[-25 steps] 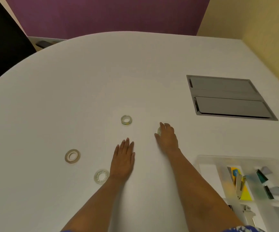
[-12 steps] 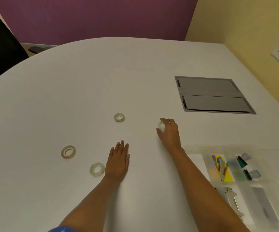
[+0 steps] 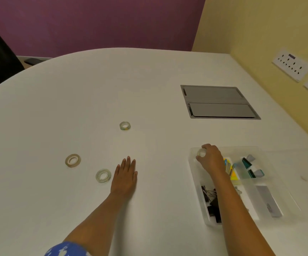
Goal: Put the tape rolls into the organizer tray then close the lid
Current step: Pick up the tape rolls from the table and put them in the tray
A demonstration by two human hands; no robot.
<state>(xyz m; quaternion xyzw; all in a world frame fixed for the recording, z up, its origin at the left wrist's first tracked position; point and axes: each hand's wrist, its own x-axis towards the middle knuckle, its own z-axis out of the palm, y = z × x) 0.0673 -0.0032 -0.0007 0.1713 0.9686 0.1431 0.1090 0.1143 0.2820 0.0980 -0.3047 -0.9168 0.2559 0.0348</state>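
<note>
Clear tape roll (image 3: 201,152) in right hand (image 3: 210,157).

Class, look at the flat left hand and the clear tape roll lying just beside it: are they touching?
Apart. In the head view, a strip of bare white table shows between the left hand and the clear tape roll.

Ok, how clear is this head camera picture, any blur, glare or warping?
Head view: soft, even light, no harsh glare; wide-angle bending curves the white table edge; the clear plastic organizer tray looks hazy, and the small clear tape roll in the right hand is slightly smeared; the left hand is fairly sharp.
</note>
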